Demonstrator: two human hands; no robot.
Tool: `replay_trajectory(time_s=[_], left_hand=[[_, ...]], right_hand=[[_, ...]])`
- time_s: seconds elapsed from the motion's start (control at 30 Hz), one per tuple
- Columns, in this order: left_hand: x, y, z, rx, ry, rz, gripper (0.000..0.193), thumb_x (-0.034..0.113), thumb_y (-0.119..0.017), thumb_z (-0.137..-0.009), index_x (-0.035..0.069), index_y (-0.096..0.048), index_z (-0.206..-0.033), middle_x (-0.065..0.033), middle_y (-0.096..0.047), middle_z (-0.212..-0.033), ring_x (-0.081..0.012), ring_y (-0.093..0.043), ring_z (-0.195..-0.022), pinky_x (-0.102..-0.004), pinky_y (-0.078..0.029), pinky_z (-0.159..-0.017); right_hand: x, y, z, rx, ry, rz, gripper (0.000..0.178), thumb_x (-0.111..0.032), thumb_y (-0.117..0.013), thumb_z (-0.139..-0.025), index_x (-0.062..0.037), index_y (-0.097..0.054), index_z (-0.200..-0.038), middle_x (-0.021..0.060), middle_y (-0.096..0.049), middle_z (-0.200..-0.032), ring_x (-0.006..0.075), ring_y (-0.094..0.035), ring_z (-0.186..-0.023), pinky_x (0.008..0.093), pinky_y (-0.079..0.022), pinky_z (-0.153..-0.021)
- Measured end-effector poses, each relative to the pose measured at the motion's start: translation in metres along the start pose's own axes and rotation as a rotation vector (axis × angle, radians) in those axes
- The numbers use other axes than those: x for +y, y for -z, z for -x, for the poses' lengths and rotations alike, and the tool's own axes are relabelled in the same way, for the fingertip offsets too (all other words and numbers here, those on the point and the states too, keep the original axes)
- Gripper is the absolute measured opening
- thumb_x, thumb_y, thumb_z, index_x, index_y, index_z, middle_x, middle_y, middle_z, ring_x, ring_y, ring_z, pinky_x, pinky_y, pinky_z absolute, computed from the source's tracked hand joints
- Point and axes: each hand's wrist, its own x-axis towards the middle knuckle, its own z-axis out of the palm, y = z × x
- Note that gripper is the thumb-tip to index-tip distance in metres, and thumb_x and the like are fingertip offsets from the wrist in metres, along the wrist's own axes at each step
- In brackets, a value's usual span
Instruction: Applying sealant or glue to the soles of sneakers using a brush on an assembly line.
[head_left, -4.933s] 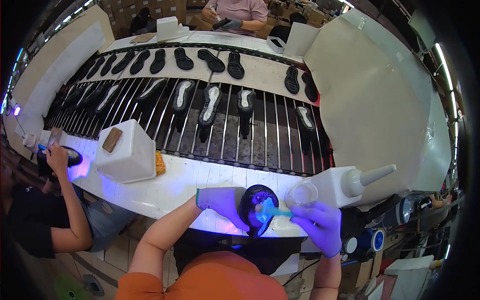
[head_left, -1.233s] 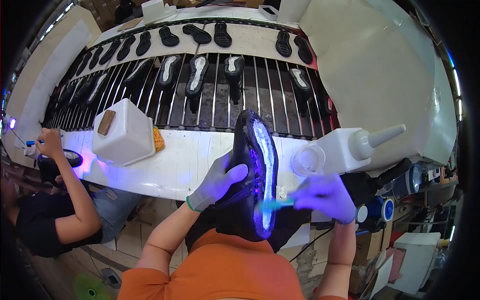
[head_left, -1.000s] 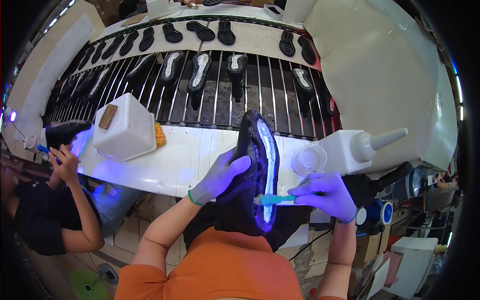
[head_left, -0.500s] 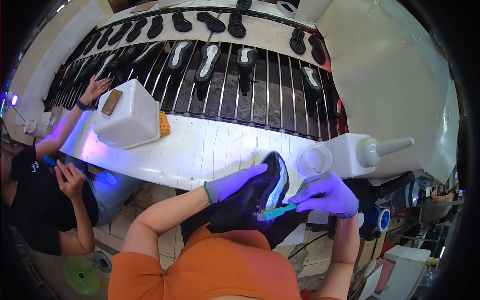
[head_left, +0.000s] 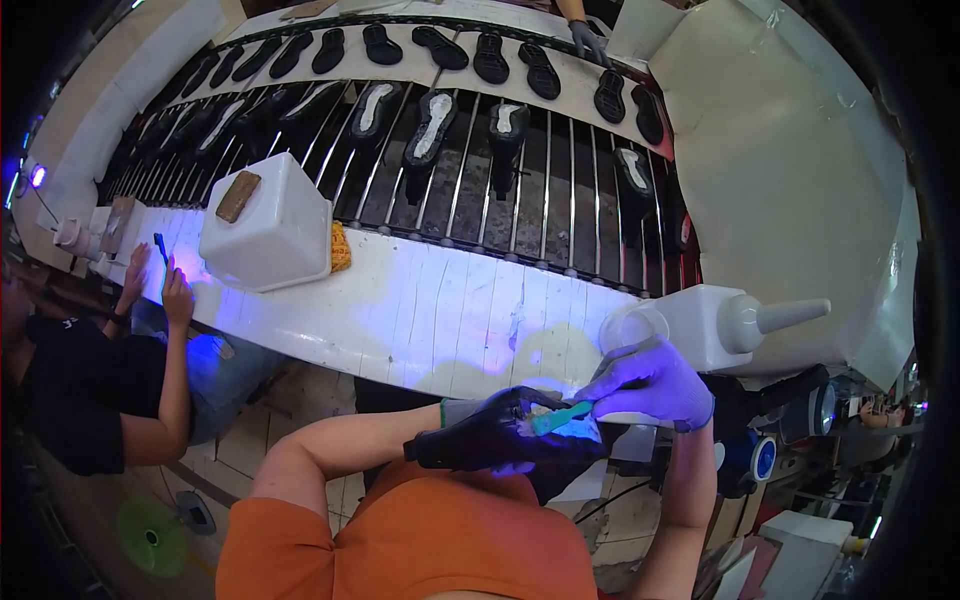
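My left hand [head_left: 460,411], in a pale glove, holds a black boot upper [head_left: 470,437] low in front of my body. The boot lies on its side, its bottom turned up and toward the right, and hides most of that hand; a few fingertips show beneath it. Closed in a pinch, my gloved right hand [head_left: 648,382] grips a teal-handled brush [head_left: 562,416]. The brush's head rests on the whitish, blue-lit bottom of the boot. Just beyond my right hand stand a translucent cup [head_left: 640,325] and a white bottle with a long nozzle [head_left: 690,322].
Beyond the white bench [head_left: 400,310], a rod conveyor [head_left: 470,205] carries several black boots, with black soles [head_left: 490,58] on a strip behind. A white container [head_left: 265,228] bears a brown block [head_left: 238,196]. At left a co-worker's hand [head_left: 177,295] holds a brush; another's gloved hand [head_left: 588,42] reaches in at top.
My left hand has turned the boot from upright to lying sideways, lower down. The brush has moved slightly right along it. The co-worker's arms have shifted, and a gloved hand has appeared at the top.
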Motion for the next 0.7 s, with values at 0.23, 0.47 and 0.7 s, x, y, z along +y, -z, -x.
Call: replay_trajectory(time_s=[0.23,0.47,0.7], left_hand=[[0.017,-0.032,0.010,0.197,-0.004,-0.306,0.027,0.024,-0.067,-0.090,0.006,-0.060,-0.110,-0.0075,-0.059,-0.065,-0.0122,-0.056,-0.048,-0.0245,-0.042,-0.042],[0.025,-0.043,0.012,0.231,0.125,-0.274,0.023,0.029,-0.074,-0.085,0.007,-0.068,-0.090,-0.0023,-0.055,-0.053,-0.0072,-0.052,-0.042,-0.0222,-0.039,-0.038],[0.025,-0.036,0.011,0.155,0.112,-0.328,0.025,0.029,-0.069,-0.088,0.005,-0.066,-0.095,-0.0046,-0.058,-0.059,-0.0085,-0.053,-0.044,-0.0221,-0.038,-0.038]], right_hand=[[-0.007,0.006,-0.004,0.001,0.036,0.051,0.024,-0.009,-0.081,-0.073,-0.0034,-0.075,-0.096,0.0076,-0.071,-0.079,0.0155,-0.066,-0.073,0.0277,-0.050,-0.067],[-0.015,0.016,-0.008,-0.126,0.028,0.068,0.020,-0.007,-0.079,-0.075,-0.0026,-0.075,-0.093,0.0074,-0.072,-0.081,0.0179,-0.069,-0.075,0.0287,-0.052,-0.068],[-0.010,0.024,0.006,-0.142,0.003,0.090,0.019,-0.006,-0.079,-0.075,-0.0029,-0.075,-0.094,0.0082,-0.072,-0.081,0.0177,-0.068,-0.074,0.0289,-0.052,-0.067]])
